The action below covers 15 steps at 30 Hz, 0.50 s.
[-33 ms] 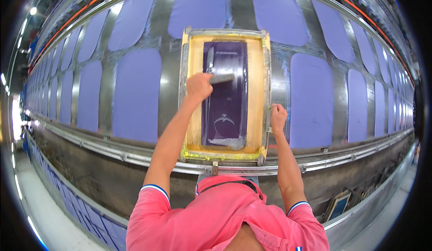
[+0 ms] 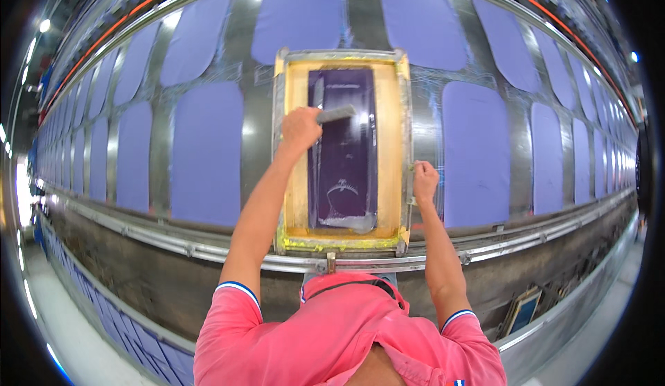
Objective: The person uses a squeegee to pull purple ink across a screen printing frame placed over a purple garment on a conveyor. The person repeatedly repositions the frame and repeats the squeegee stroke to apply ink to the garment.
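**Squeegee gripped over the printing screen**

Fingers of the left hand (image 2: 300, 128) close tight around one end of a grey squeegee (image 2: 337, 114), which lies across the upper part of the dark purple mesh in the yellow-framed printing screen (image 2: 296, 178). The right hand (image 2: 424, 182) clasps the frame's right rail. The squeegee looks stiff and light, likely slick with ink, best held by its handle. Purple fabric panels (image 2: 206, 152) lie along the long table on both sides; a metal rail (image 2: 208, 251) runs just below the frame.
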### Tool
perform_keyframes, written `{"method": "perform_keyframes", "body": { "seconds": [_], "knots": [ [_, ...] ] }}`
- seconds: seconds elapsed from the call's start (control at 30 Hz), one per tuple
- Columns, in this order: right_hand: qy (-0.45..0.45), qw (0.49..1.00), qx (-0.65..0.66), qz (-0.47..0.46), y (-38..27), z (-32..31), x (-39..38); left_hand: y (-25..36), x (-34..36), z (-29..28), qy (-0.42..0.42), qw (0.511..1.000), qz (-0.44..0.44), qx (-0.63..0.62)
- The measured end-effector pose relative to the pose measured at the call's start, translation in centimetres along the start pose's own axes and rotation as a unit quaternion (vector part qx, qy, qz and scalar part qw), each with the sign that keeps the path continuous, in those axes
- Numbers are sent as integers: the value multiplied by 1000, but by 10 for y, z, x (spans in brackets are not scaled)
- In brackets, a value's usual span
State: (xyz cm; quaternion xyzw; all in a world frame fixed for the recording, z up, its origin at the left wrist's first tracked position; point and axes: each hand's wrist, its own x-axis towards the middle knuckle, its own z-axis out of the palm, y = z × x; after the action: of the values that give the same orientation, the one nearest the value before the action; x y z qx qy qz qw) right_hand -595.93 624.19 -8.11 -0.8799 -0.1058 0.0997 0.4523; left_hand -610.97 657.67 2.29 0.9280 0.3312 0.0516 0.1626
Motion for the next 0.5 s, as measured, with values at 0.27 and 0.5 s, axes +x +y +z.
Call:
{"method": "perform_keyframes", "body": {
  "seconds": [0.27,0.5],
  "knots": [
    [34,996,-79,-17,-5,-3,8,-9,117,14,68,994,-64,50],
    [12,991,-127,-40,5,1,11,24,-74,31,7,987,-141,74]
  ]
}}
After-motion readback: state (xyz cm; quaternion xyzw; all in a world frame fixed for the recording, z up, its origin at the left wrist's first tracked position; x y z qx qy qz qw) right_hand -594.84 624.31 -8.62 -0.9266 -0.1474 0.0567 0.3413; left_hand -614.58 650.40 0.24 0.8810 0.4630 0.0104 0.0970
